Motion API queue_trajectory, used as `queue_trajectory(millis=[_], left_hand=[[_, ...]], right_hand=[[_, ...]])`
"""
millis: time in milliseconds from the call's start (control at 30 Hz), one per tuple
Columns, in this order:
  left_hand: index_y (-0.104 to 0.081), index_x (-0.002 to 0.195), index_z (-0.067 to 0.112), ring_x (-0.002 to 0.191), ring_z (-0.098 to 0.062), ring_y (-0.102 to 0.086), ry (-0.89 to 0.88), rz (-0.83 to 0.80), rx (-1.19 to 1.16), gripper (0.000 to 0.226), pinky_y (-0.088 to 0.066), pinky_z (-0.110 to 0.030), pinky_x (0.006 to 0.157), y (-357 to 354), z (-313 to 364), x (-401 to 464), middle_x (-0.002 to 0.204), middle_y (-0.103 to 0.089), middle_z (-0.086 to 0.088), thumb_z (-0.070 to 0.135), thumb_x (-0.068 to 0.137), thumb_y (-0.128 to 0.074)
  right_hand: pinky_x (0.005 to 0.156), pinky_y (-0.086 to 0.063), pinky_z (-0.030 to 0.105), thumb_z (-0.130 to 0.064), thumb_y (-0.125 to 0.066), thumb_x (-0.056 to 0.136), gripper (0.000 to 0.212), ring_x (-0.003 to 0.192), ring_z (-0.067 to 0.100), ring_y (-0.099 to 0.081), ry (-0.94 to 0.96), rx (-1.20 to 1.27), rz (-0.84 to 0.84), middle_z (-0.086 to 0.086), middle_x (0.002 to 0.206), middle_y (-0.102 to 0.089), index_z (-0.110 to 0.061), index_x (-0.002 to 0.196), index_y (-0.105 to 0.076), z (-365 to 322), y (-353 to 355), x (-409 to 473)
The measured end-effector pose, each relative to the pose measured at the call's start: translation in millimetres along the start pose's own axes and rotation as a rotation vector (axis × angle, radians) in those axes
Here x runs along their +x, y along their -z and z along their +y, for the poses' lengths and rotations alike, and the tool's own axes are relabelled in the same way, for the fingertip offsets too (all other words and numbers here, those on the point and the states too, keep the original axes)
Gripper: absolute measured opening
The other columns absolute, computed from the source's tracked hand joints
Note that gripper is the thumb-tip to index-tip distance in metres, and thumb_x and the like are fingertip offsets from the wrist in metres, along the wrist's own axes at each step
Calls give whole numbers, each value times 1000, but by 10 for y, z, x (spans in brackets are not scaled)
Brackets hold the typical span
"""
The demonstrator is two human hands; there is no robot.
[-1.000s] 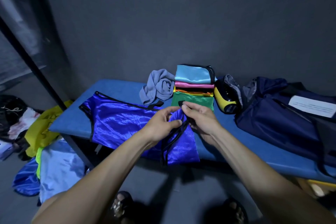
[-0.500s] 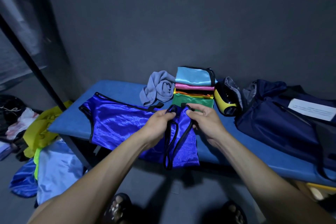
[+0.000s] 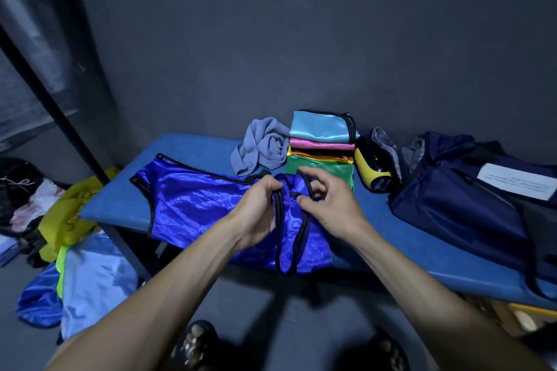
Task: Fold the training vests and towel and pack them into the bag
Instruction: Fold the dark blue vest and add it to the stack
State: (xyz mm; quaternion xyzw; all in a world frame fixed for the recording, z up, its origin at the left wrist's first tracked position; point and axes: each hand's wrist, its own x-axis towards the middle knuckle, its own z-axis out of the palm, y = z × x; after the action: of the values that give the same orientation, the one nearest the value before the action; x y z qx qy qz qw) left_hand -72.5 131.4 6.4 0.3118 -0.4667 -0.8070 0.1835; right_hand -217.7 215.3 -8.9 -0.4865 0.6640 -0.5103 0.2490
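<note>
Shiny blue satin all over my bench [image 3: 187, 144] right now, that's the vest [image 3: 196, 202] I'm working on, spread flat with its near end hanging a bit over the front edge. Off to the right is the navy bag [image 3: 458, 208], slumped and open-looking, nothing packed in it that I can see. Behind my hands sits the stack of folded vests [image 3: 321, 147], light blue on top, then pink, orange, green, so I'd say four are done. The grey towel [image 3: 265, 149] is just left of the stack, touching it, and it's crumpled, not folded. More vests lie in a heap on the floor [image 3: 87, 268] to my left, so plenty left to go.

Grip-wise: my left hand [image 3: 259, 211] is curled around the black-trimmed strap, and my right hand [image 3: 331, 208] pinches the matching strap edge with thumb and fingers, the two hands nearly touching over the vest's shoulder end. I'd call this roughly halfway, folding-wise, packing not started.
</note>
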Motion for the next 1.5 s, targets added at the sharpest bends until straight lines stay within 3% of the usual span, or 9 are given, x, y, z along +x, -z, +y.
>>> queue_trajectory(millis=[133,200,300,567,767,933,1167,1300,1500], left_hand=[[-57,134,-11,128,-47,-56,-37,90,11,54,-45,-52,112,31,-4,43,134,-59,-33,22,95,-37],[-67,111,-8,101,-45,-67,-67,182,68,40,-57,-44,91,35,3,59,107,-68,-31,21,93,-45],[-57,77,15,61,-17,-48,-174,323,343,21,-42,-27,56,33,11,81,67,-50,-5,18,97,-56],[-63,91,16,75,-18,-60,-429,526,852,7,-48,-20,65,59,90,20,82,-68,-3,21,87,-65],[-66,86,27,64,-11,-60,-550,431,1018,11,-48,-24,62,43,116,7,68,-68,3,17,88,-62],[-68,73,20,66,-11,-62,-527,426,1041,13,-50,-25,65,47,138,19,68,-69,4,23,86,-69],[-60,68,17,49,-9,-49,-260,376,367,26,-41,-18,42,22,288,-46,55,-54,5,16,92,-71],[-65,81,19,53,-9,-53,-231,292,238,17,-49,-23,47,29,374,-117,63,-60,3,5,90,-70],[-73,80,15,59,-14,-50,-317,271,818,11,-47,-21,49,107,325,-129,63,-56,0,5,86,-73]], right_hand=[[77,-57,27,4,-66,93,46,79,13,-70,-85,216,33,3,90,-77,-10,137,-60,-5,99,35],[74,-59,25,4,-63,96,39,81,15,-73,-129,316,73,5,95,-78,-9,133,-62,-31,141,30],[74,-59,25,1,-59,99,34,79,13,-73,-153,372,107,1,90,-79,-12,131,-62,-48,194,28],[65,-44,25,0,-68,88,58,63,11,-45,192,-174,80,7,89,-60,-33,135,-63,50,398,0],[55,-40,25,-9,-71,92,14,58,16,-54,231,-467,99,-21,80,-67,-19,98,-77,57,490,-28],[55,-36,21,-20,-73,94,17,55,3,-44,70,-272,47,-11,60,-63,-19,77,-75,65,637,-26],[56,-48,28,-19,-59,97,15,51,17,-51,-613,250,259,7,67,-56,-14,82,-62,143,871,-23],[53,-42,26,-24,-65,97,19,52,20,-52,-581,291,332,7,65,-59,-11,84,-63,216,939,-38],[44,-35,18,-25,-87,81,34,47,9,-45,-338,42,196,1,54,-57,-13,63,-60,221,965,-115]])
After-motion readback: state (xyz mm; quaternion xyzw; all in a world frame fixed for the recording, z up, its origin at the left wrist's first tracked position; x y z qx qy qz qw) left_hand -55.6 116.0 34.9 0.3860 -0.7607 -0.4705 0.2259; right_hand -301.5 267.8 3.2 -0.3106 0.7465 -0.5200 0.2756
